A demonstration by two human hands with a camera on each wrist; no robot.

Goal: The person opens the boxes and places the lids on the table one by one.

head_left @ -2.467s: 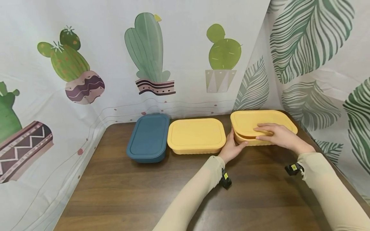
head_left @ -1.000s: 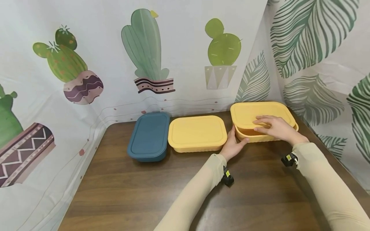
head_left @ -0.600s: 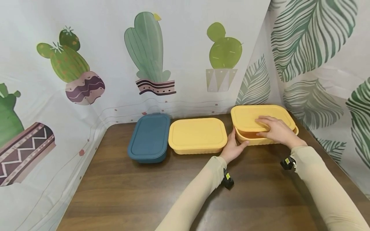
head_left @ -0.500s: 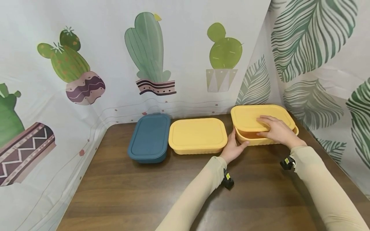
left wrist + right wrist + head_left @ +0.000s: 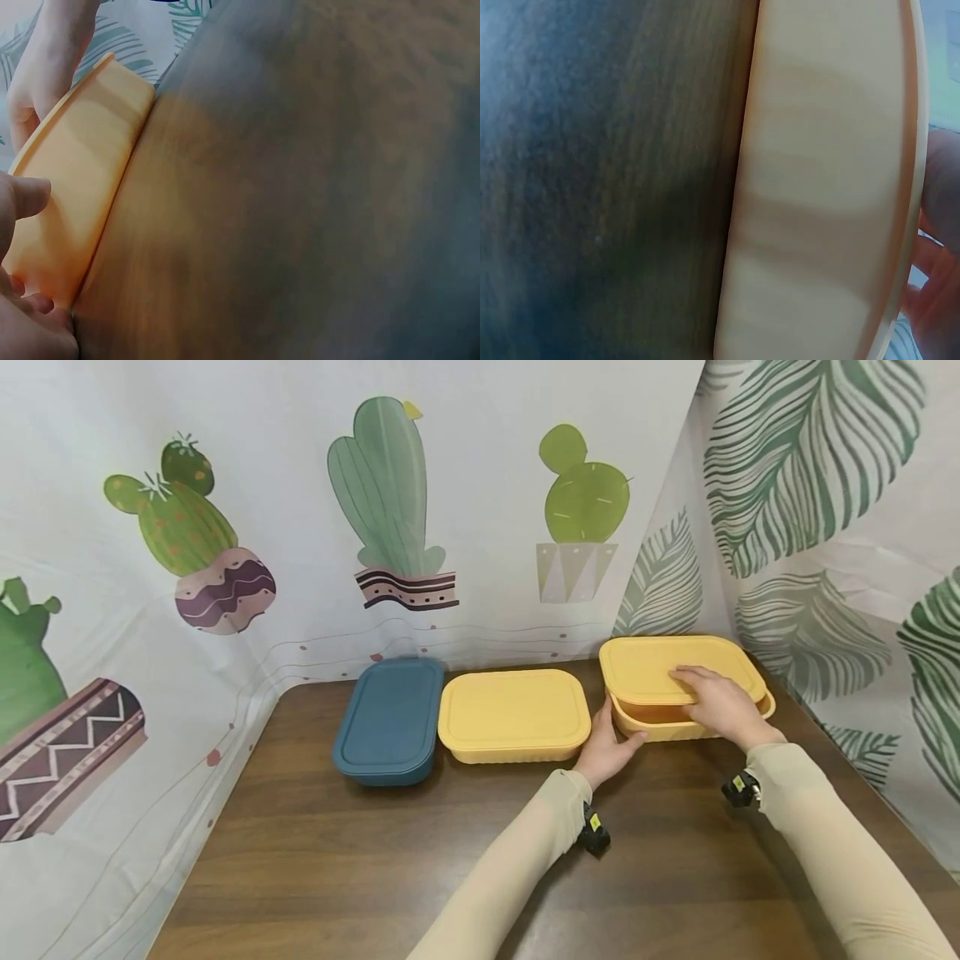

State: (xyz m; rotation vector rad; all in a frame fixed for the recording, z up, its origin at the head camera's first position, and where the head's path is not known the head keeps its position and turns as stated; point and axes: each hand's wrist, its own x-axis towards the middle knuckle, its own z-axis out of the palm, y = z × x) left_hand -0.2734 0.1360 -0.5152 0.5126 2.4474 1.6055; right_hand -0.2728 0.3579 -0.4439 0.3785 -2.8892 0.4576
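Note:
At the back right of the head view, a yellow lidded food container [image 5: 663,730] has its lid [image 5: 645,667] set back and raised at the front, so a dim orange gap shows inside. My left hand [image 5: 606,748] holds the box's front left corner, thumb on the front wall and fingers along the left side. My right hand [image 5: 720,703] pinches the lid's front edge, fingers on top and thumb at the gap. In the left wrist view the left thumb [image 5: 31,197] lies against the box wall [image 5: 86,150]. The right wrist view shows the front wall [image 5: 817,165] with part of the right hand beyond its rim.
A second yellow container [image 5: 514,710], lid on, stands just left of my left hand. Beside it is a dark blue lidded container [image 5: 390,718], turned lengthwise. All stand on a brown wooden table [image 5: 337,860] against a printed cloth backdrop [image 5: 480,485].
The right container's lid has shifted back, widening the gap at its front. My right hand has moved back with it and slightly left; my left hand keeps its place at the corner.

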